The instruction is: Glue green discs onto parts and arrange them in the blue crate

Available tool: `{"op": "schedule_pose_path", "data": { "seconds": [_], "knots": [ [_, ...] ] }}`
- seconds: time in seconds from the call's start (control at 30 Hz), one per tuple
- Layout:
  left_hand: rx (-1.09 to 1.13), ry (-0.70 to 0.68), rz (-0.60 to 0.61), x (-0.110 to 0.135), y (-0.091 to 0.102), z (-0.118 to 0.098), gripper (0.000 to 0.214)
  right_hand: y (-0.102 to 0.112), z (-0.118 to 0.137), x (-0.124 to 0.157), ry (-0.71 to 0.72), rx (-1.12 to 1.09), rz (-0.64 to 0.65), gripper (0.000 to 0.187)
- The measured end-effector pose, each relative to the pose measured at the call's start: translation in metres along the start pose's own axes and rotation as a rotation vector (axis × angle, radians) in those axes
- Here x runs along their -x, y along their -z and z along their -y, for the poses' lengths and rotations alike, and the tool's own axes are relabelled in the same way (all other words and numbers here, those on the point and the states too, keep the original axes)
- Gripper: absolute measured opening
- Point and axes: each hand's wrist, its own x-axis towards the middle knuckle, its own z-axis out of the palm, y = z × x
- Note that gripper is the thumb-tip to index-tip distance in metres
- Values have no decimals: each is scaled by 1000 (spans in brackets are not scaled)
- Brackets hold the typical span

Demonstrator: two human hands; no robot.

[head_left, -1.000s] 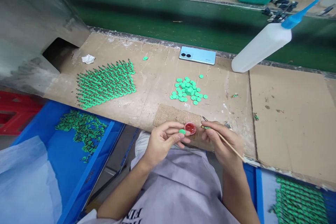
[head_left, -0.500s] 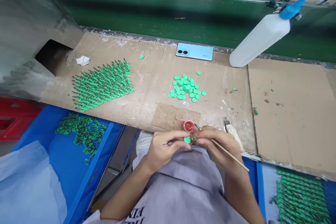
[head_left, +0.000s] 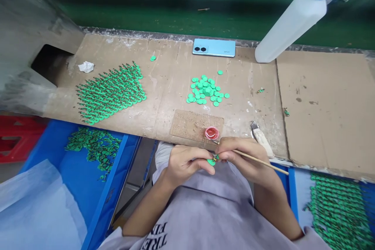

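Note:
Between the thumb and fingers of my left hand (head_left: pixel 185 164) is a green disc (head_left: pixel 211 162), pinched near its edge. A small green-and-gold figure (head_left: pixel 216 157) sits against the disc, and the fingertips of my right hand (head_left: pixel 243 157) touch it. My right hand also grips a thin wooden-handled brush (head_left: pixel 260 161), its handle pointing out to the right and its tip to the left. Just beyond my fingers stands a little pot of red paste (head_left: pixel 211 133) on the edge of a brown board (head_left: pixel 187 123).
Loose green discs (head_left: pixel 206 90) lie mid-table. Rows of assembled green pieces (head_left: pixel 109 93) cover the left; more fill a blue bin (head_left: pixel 96 148) and a right-hand tray (head_left: pixel 336 207). A phone (head_left: pixel 215 48), a white squeeze bottle (head_left: pixel 290 27) and a wrapped-handle blade (head_left: pixel 262 138) are around.
The head view has tilted down a little. The disc has turned in my left fingers, and the brush tip has shifted slightly away from the pot toward me.

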Motion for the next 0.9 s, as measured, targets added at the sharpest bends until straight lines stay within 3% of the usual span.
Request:
{"op": "schedule_pose_path", "data": {
  "seconds": [0.27,0.53,0.77,0.9],
  "knots": [
    [-24,-28,-14,1,0,-4,35,-3,4,-1,11,-12,23,14],
    [65,100,133,2,3,-6,30,8,11,-7,49,96,116,20],
    [112,-126,142,-4,3,-7,15,15,16,-11,83,200,193,25],
    [70,-135,131,-2,3,-3,15,16,18,-12,106,207,225,24]
  ]
}}
